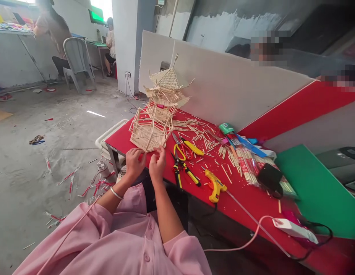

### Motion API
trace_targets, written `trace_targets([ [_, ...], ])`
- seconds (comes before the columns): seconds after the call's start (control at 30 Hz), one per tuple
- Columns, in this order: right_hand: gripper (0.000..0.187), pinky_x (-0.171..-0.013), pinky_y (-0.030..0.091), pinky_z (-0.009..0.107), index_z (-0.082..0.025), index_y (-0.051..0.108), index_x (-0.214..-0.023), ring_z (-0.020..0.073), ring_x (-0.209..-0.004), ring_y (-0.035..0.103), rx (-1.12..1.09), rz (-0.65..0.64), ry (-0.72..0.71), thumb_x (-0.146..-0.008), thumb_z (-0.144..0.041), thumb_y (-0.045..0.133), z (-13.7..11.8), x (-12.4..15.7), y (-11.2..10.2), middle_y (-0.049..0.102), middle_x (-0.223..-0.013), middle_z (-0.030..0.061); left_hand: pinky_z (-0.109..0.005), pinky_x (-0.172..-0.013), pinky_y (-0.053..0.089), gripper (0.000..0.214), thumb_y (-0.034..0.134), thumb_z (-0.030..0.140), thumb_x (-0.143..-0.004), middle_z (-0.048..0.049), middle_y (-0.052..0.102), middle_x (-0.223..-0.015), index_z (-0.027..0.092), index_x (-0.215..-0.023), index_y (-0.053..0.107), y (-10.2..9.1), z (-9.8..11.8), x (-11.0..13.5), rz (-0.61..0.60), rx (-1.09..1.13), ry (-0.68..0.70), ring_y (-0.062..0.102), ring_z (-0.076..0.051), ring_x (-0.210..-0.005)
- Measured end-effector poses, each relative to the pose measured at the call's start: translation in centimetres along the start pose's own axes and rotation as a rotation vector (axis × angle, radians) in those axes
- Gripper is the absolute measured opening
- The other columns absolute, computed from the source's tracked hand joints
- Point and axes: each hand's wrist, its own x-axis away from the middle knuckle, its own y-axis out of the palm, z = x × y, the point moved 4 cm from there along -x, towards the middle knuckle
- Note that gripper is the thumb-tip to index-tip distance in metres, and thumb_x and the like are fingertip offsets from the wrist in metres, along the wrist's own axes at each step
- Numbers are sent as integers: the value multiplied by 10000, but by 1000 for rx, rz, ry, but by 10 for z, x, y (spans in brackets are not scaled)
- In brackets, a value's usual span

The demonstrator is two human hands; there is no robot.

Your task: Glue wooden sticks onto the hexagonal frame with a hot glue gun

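At the table's near left edge, a six-sided open frame of thin wooden sticks [151, 134] sits on a base of sticks laid side by side. My left hand [134, 163] has its fingers curled at the near lower edge of this frame. Close beside it, my right hand [158, 165] pinches at the same edge with thumb and fingers. Part of the edge is hidden by my fingertips. Right behind the frame rises a pagoda model [168, 82] of the same sticks, with tiered, upturned roofs.
On the red table [237, 214] lie scissors [179, 148], yellow-handled pliers [177, 172], a yellow glue gun [216, 186], loose sticks [207, 138], bagged sticks [247, 166] and a white power strip [294, 229]. A white board [211, 76] stands behind. Other people sit farther off.
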Motion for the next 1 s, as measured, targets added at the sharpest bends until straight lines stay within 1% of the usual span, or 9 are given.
trace_targets([
  [0.13,486,-1044,449,438,-133,549,-1267,230,-1169,577,216,-67,-168,-804,-88,409,1,5,6,672,-1209,155,-396,-901,490,107,570,204,-891,-81,724,-991,209,-889,677,3,-8,2,32,-45,47,642,-238,-973],
  [0.2,519,-1065,435,446,-128,546,-1296,239,-1196,555,300,-102,-208,-796,-72,415,0,6,8,661,-1238,156,-410,-950,478,138,564,218,-905,-88,724,-1061,208,-961,689,6,-12,7,32,-75,59,631,-249,-1029],
  [0.33,538,-1086,420,456,-85,536,-1339,257,-1216,534,400,-163,-193,-814,-79,419,-1,5,11,648,-1262,179,-440,-1003,441,235,518,244,-946,-114,706,-1195,195,-1096,691,13,-20,19,4,-135,108,612,-274,-1126],
  [0.43,514,-1108,399,463,-82,572,-1319,261,-1250,501,438,-193,-198,-827,-91,423,-3,5,12,641,-1274,181,-442,-1006,430,281,481,249,-967,-122,688,-1258,194,-1144,692,15,-23,25,-5,-164,142,607,-277,-1154],
  [0.57,459,-1144,355,483,-91,638,-1262,274,-1330,420,501,-217,-212,-859,-115,419,-3,5,14,601,-1350,174,-455,-1046,399,316,462,246,-972,-111,669,-1313,214,-1187,692,17,-27,30,-11,-170,167,608,-273,-1168],
  [0.67,448,-1153,339,489,-94,652,-1255,276,-1330,415,538,-244,-210,-881,-123,405,-4,5,15,601,-1355,168,-467,-1072,377,315,473,264,-970,-102,672,-1316,227,-1189,697,17,-27,32,1,-170,188,609,-273,-1178],
  [0.77,451,-1163,327,476,-77,652,-1254,274,-1332,405,553,-258,-209,-888,-121,392,-6,5,15,592,-1365,176,-465,-1063,385,309,470,257,-974,-91,688,-1294,219,-1178,699,16,-26,33,17,-165,217,617,-268,-1171],
  [0.87,448,-1169,316,466,-63,657,-1242,274,-1326,405,556,-257,-202,-894,-120,382,-6,5,16,591,-1360,182,-456,-1044,401,303,471,242,-975,-78,695,-1284,209,-1171,698,14,-23,33,19,-161,244,621,-262,-1163],
  [1.0,452,-1156,330,477,-80,651,-1252,277,-1325,410,558,-235,-199,-891,-122,382,-5,5,16,593,-1358,176,-456,-1042,405,310,459,236,-977,-81,689,-1293,213,-1172,699,13,-22,32,4,-160,233,621,-257,-1170],
])
